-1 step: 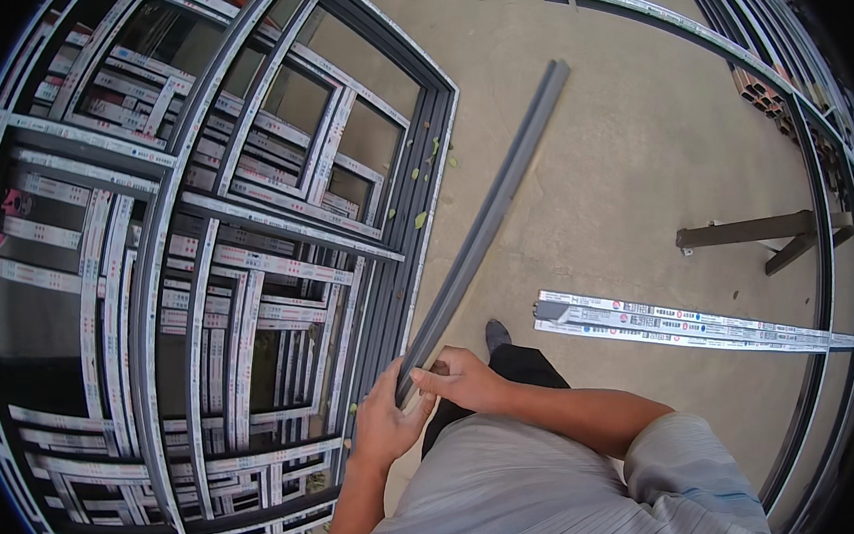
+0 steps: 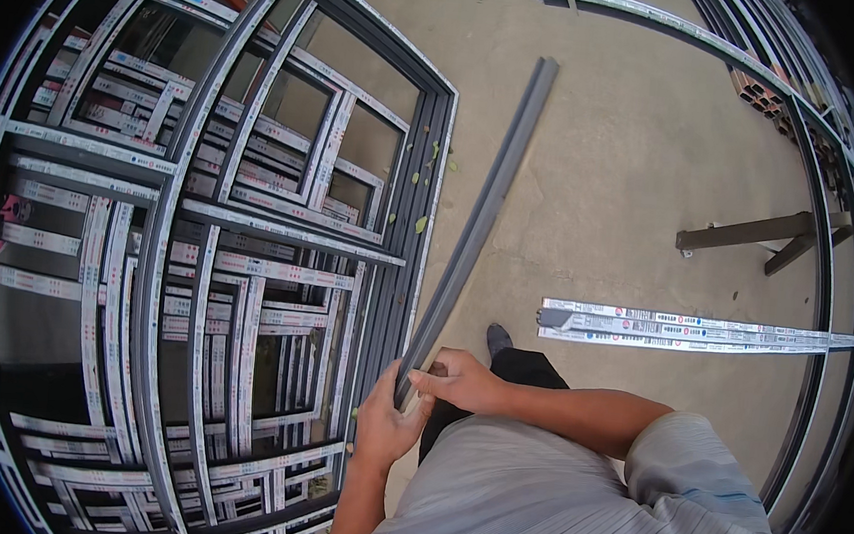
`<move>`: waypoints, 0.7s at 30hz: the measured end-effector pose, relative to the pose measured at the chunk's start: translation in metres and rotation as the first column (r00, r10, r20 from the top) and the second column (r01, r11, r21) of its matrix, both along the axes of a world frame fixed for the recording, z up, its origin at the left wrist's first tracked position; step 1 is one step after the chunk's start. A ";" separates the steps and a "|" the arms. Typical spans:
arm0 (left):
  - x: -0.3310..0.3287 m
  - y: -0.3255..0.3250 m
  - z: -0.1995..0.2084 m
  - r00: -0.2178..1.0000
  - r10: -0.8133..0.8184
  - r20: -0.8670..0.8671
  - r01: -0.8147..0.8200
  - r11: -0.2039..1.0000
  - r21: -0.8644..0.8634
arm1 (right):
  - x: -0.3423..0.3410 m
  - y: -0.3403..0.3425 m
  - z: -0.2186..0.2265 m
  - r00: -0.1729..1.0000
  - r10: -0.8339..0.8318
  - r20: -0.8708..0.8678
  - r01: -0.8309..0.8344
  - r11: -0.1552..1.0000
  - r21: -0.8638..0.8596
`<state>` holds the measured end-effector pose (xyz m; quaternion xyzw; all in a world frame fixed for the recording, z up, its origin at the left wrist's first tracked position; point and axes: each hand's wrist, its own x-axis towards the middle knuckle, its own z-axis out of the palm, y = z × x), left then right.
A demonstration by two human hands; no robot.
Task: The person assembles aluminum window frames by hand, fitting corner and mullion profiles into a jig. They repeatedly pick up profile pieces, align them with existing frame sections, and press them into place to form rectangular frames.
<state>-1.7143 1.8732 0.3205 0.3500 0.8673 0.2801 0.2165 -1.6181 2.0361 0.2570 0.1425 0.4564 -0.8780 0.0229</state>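
A long, thin grey profile strip (image 2: pixel 487 206) slants up and away from my hands, its far end over the floor. My left hand (image 2: pixel 391 423) is closed round its near end from the left side. From the right, my right hand (image 2: pixel 468 381) presses against the same end, thumb on the strip and fingers curled in toward my left hand. Where the fingertips meet, the strip's tip is partly hidden. Just left of the strip stands a large window frame (image 2: pixel 434 207) with grey inner grooves and printed film on its faces.
Several smaller film-covered frames (image 2: pixel 320 158) are stacked inside and behind the large one. At right, film-wrapped bars (image 2: pixel 683 329) reach across a long curved-looking rail (image 2: pixel 822 248). A brown metal stand (image 2: pixel 751 232) and stacked profiles (image 2: pixel 766 98) lie beyond. My shoe (image 2: pixel 499 339) is on the concrete floor.
The strip's far end has swung slightly left. Both hands keep their grip in nearly the same place.
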 end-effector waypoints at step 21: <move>-0.289 0.220 0.000 0.777 -0.548 0.309 0.461 0.830 0.312 | -0.204 0.132 0.032 0.776 -0.629 -0.040 0.620 0.751 0.228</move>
